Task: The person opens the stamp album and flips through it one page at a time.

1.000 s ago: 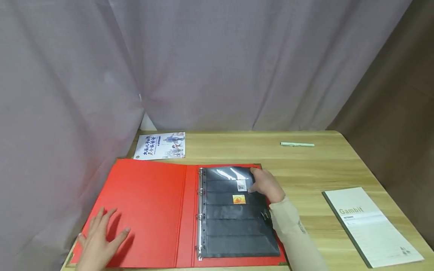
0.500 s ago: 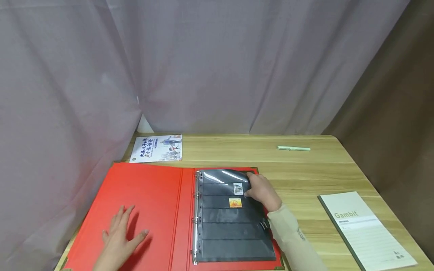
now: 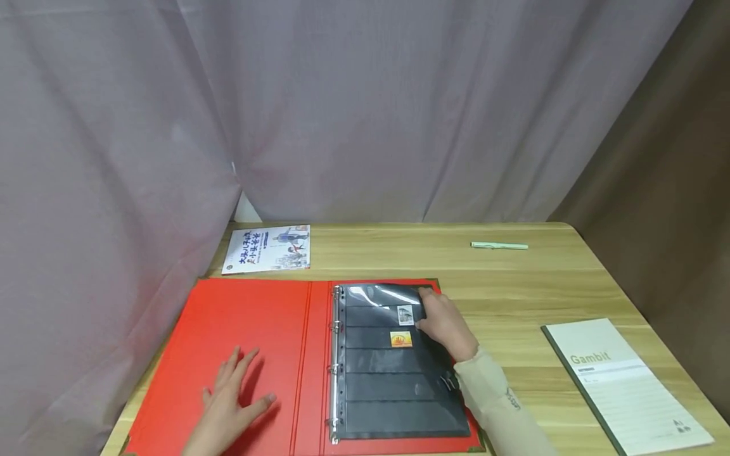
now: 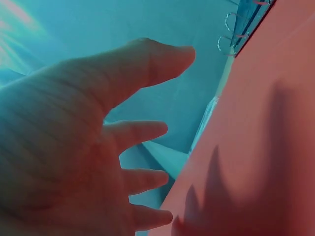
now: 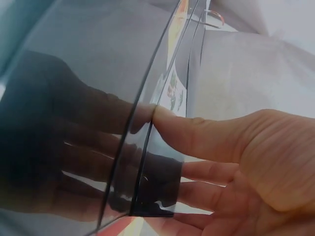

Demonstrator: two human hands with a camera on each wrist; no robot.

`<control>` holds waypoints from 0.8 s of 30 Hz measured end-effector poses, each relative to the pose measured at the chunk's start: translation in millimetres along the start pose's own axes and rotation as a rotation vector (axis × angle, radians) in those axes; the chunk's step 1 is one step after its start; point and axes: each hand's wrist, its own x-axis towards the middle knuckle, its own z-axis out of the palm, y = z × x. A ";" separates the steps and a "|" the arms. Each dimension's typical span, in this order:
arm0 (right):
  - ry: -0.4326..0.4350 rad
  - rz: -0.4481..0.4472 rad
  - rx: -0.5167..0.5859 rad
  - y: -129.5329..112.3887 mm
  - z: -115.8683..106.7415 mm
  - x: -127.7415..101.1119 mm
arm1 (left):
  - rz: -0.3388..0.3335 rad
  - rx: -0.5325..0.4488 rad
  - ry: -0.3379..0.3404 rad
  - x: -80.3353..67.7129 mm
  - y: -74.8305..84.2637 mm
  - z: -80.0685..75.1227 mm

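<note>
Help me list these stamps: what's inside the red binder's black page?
The black page shows a pale stamp in its second row from the top and a yellow stamp in the third. The right hand covers part of the page's right edge; what's beneath is hidden.

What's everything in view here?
Table: one, tan, underneath
Binder: one, red, open on table
Pocket page: one visible, black, binder's right
Rings: four, silver, inside binder
Upper stamp: one, pale, second pocket row
Lower stamp: one, yellow, third row
Booklet: one, white, behind binder
Pen: one, pale green, back right
Notebook: one, cream, far right
Curtains: uncounted, grey and brown, behind, right
Sleeve: one, beige, at binder's right
Left grip: one, bare, above binder's left
Right grip: one, bare, pinching page
</note>
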 end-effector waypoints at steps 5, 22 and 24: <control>0.026 -0.030 -0.061 -1.2 1.2 -1.2 | -0.019 0.003 -0.036 1.0 -0.2 3.9; 0.069 -0.033 0.041 7.1 -2.7 -8.7 | -0.060 0.110 -0.097 7.9 -0.8 16.6; 0.073 -0.019 0.072 8.7 -4.4 -11.9 | -0.060 0.117 -0.095 8.0 -1.3 18.4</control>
